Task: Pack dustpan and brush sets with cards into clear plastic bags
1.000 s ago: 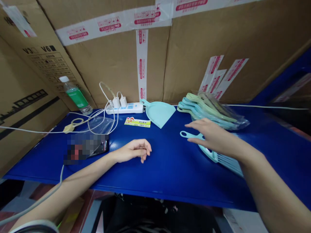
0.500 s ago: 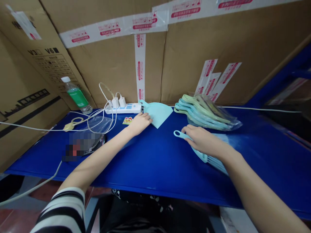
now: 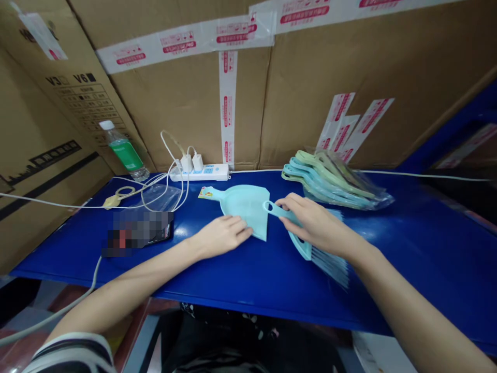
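Note:
A light-blue dustpan point(image 3: 243, 201) lies on the blue table, its handle pointing left and its wide edge facing right. My left hand point(image 3: 225, 235) grips the dustpan by its near side, fingertips over the rim and the thumb out of sight. In my right hand point(image 3: 306, 217) is a light-blue hand brush point(image 3: 301, 246), held around the handle. The ring at the brush's handle end sits right by the pan's wide edge; I cannot tell whether they touch. The pale bristles point to the right and toward me, partly behind my right hand and wrist.
A clear bag of green and blue brushes or dustpans point(image 3: 330, 178) lies behind my right hand. A power strip point(image 3: 200, 172) with plugs and white cables stands at the back, near a bottle point(image 3: 126, 153). A small colourful sticker point(image 3: 205, 192) lies by the pan's handle. Cardboard point(image 3: 186, 103) walls the back.
The dustpan has come toward me and turned, its wide edge now facing right, with my left hand on its near side. My right hand has brought the brush left, closer to the pan.

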Tool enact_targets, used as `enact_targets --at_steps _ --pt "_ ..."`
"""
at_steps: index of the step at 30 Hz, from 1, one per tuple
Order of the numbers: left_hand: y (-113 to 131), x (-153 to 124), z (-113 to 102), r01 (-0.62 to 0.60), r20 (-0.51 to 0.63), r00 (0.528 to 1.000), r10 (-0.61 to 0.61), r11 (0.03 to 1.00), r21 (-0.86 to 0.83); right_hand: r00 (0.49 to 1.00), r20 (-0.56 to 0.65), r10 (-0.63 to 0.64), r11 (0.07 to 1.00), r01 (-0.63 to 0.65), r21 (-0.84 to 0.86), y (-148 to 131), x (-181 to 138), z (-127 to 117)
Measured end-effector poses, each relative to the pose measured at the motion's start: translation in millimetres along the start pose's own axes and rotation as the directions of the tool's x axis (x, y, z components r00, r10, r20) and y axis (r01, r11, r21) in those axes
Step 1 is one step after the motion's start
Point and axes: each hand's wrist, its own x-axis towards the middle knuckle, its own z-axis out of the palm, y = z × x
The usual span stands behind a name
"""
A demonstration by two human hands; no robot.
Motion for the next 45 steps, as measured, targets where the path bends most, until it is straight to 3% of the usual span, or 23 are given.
enact_targets --at_steps 5,9,10,12,14,16,19,21,25,29,31,45 --pt "34.6 -16.9 11.6 -0.166 0.046 0.985 0.165 0.986 0.015 0.997 0.042 -0.069 0.998 0.068 0.011 -23.5 16.4 9.4" --pt "37.5 -22.1 -1.5 -0.27 0.042 0.962 0.268 0.962 0.04 0.985 0.137 -0.103 0.994 0.105 -0.007 -43.9 33.3 17.8" --pt "32.1 -23.9 -7.8 -0.232 0.006 0.973 0.232 0.971 0.055 0.982 0.152 -0.112 0.994 0.113 0.0 -49.0 37.4 20.4" --pt "15.6 -27.7 -19.9 -0.038 -0.153 0.987 0.051 0.995 0.089 0.978 0.164 -0.13 0.991 0.131 0.009 -58.7 45.5 27.2" --pt "-4.4 -31.4 -27.3 0.197 -0.289 0.94 -0.179 0.98 0.034 0.978 0.153 -0.144 0.989 0.145 0.002 -66.9 53.4 35.4" --pt "-22.2 -34.4 -27.8 0.303 -0.307 0.896 -0.322 0.947 -0.108 0.982 0.121 -0.143 0.99 0.144 -0.002 -72.2 60.3 43.1" --pt "-36.8 -37.4 -20.3 0.387 -0.163 0.858 -0.487 0.822 -0.419 0.987 0.065 -0.145 0.989 0.142 0.045 -70.5 63.6 46.7" --pt "-38.8 -38.6 -15.0 0.412 -0.04 0.852 -0.521 0.717 -0.562 0.984 0.041 -0.172 0.981 0.168 0.093 -61.6 58.4 42.9" --pt "-37.3 -39.1 -9.0 0.405 0.076 0.858 -0.509 0.576 -0.71 0.98 0.071 -0.187 0.976 0.177 0.128 -36.8 36.3 37.2" --pt "-38.0 -37.2 -3.5 0.394 0.234 0.858 -0.458 0.292 -0.872 0.974 0.173 -0.149 0.982 0.125 0.142 -28.1 21.3 47.5" --pt "-38.1 -35.9 -1.3 0.377 0.259 0.856 -0.447 0.198 -0.905 0.967 0.203 -0.157 0.979 0.124 0.165 -29.6 19.6 53.3" --pt "-38.7 -36.9 -3.3 0.395 0.257 0.851 -0.458 0.234 -0.889 0.965 0.198 -0.175 0.973 0.139 0.184 -31.6 17.1 61.1"
